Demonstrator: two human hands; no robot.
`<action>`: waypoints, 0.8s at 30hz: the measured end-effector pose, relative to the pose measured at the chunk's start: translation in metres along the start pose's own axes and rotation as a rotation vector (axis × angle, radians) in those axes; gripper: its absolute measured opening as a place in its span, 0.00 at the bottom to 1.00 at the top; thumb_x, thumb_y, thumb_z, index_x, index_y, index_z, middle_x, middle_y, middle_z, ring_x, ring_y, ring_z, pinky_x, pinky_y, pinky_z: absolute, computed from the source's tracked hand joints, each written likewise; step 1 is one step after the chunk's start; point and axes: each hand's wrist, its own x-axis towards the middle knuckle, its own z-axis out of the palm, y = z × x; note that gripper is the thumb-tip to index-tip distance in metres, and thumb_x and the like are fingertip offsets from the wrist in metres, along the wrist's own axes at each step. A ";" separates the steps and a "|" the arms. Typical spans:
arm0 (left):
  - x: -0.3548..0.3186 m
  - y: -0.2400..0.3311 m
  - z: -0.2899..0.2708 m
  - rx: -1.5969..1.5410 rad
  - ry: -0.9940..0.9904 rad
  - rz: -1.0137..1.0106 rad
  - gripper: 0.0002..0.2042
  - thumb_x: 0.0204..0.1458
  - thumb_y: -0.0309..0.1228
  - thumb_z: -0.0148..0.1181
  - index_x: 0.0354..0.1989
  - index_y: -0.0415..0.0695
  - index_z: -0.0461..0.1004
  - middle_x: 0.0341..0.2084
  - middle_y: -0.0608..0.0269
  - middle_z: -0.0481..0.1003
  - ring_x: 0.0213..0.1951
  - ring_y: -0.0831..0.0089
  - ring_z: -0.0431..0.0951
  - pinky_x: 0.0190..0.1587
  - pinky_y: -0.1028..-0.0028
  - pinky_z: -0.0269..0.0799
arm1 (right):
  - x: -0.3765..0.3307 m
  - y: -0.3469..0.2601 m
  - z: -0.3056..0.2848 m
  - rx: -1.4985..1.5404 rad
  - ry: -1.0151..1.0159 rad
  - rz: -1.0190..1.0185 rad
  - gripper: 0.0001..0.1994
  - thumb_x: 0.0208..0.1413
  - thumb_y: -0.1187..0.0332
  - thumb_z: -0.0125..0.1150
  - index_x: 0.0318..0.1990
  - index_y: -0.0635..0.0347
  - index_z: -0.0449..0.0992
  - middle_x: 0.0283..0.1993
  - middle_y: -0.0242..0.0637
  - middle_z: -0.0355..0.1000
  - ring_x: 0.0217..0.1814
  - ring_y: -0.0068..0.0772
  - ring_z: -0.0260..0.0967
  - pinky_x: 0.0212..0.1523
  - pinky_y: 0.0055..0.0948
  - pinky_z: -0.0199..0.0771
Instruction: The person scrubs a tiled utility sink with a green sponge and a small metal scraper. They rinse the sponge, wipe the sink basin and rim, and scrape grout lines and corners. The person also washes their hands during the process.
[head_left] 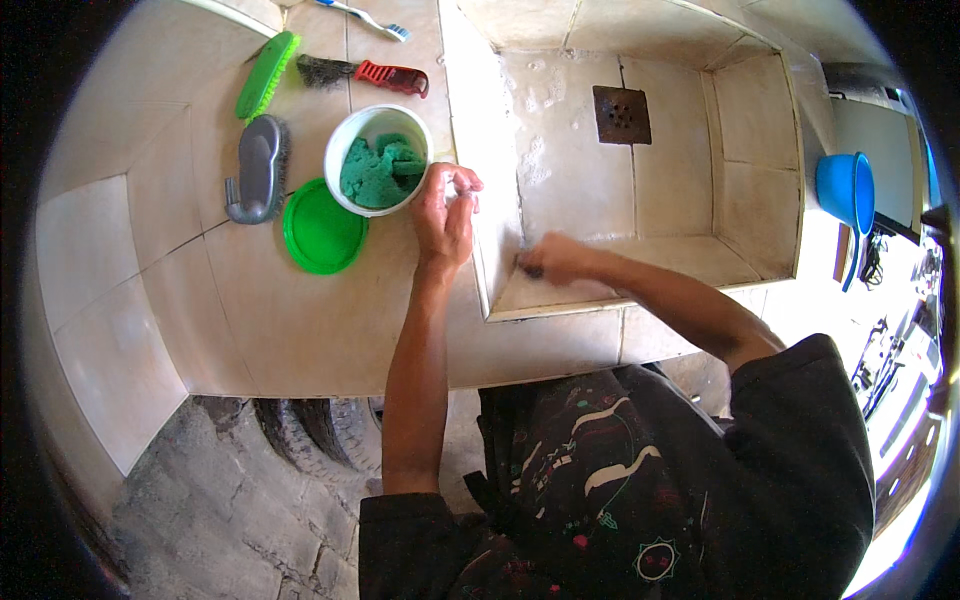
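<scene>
My right hand (pixel 566 259), blurred, reaches down into the tiled sink (pixel 580 200). Its fingers are closed round what looks like a small dark brush (pixel 529 267), held at the near left inner corner. At the sink's left rim my left hand (pixel 447 212) has its fingers curled in; whether anything small sits between them is hidden. Just left of that hand stands a white tub (pixel 340 130) of crumbly green paste (pixel 372 177). The tub's green lid (pixel 325 228) lies beside it on the tiled counter (pixel 310 335). White suds (pixel 535 160) streak the sink's left side.
Left on the counter lie a green brush (pixel 266 75), a grey-handled brush (pixel 258 170) and a red-handled wire brush (pixel 392 78). A toothbrush (pixel 372 22) lies farther back. The sink has a rusty square drain cover (pixel 622 115). A blue dipper (pixel 845 190) is at the right.
</scene>
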 end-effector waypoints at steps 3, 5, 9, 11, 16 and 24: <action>0.003 -0.002 0.000 0.017 0.000 0.009 0.01 0.46 0.21 0.44 0.27 0.40 0.61 0.24 0.60 0.69 0.23 0.80 0.66 0.24 0.79 0.66 | 0.005 0.023 0.004 0.342 0.033 -0.236 0.20 0.39 0.75 0.54 0.46 0.56 0.74 0.47 0.43 0.71 0.46 0.43 0.71 0.47 0.35 0.69; 0.005 -0.001 0.001 0.005 0.007 0.044 0.01 0.48 0.23 0.44 0.27 0.40 0.61 0.24 0.60 0.69 0.23 0.80 0.66 0.24 0.79 0.65 | 0.006 0.046 0.009 0.282 0.044 -0.070 0.24 0.40 0.77 0.54 0.51 0.54 0.73 0.53 0.40 0.69 0.52 0.36 0.69 0.54 0.32 0.65; 0.005 0.000 0.003 0.053 0.040 0.051 0.01 0.47 0.23 0.43 0.27 0.40 0.62 0.24 0.60 0.70 0.23 0.79 0.66 0.24 0.79 0.65 | -0.014 0.080 0.016 0.300 -0.009 0.015 0.25 0.42 0.81 0.51 0.52 0.56 0.72 0.54 0.40 0.68 0.56 0.35 0.67 0.59 0.30 0.62; 0.006 -0.001 0.002 0.051 0.005 0.088 0.03 0.43 0.21 0.43 0.27 0.39 0.62 0.23 0.60 0.70 0.23 0.79 0.67 0.23 0.79 0.65 | -0.020 0.078 0.021 0.459 0.031 -0.038 0.25 0.42 0.83 0.49 0.52 0.57 0.71 0.54 0.40 0.69 0.57 0.35 0.66 0.60 0.30 0.61; 0.008 -0.006 0.003 0.100 0.033 0.129 0.04 0.41 0.19 0.42 0.26 0.39 0.62 0.22 0.59 0.70 0.22 0.79 0.66 0.23 0.79 0.65 | -0.006 0.033 0.023 0.684 0.104 -0.511 0.23 0.46 0.82 0.47 0.51 0.57 0.72 0.54 0.42 0.68 0.60 0.38 0.63 0.62 0.30 0.57; -0.046 0.032 0.021 0.506 0.152 0.117 0.05 0.38 0.17 0.45 0.25 0.38 0.65 0.25 0.57 0.70 0.30 0.71 0.69 0.35 0.73 0.66 | -0.124 0.124 0.013 0.492 -0.032 -0.446 0.21 0.54 0.69 0.49 0.57 0.46 0.67 0.62 0.38 0.60 0.65 0.45 0.55 0.65 0.41 0.51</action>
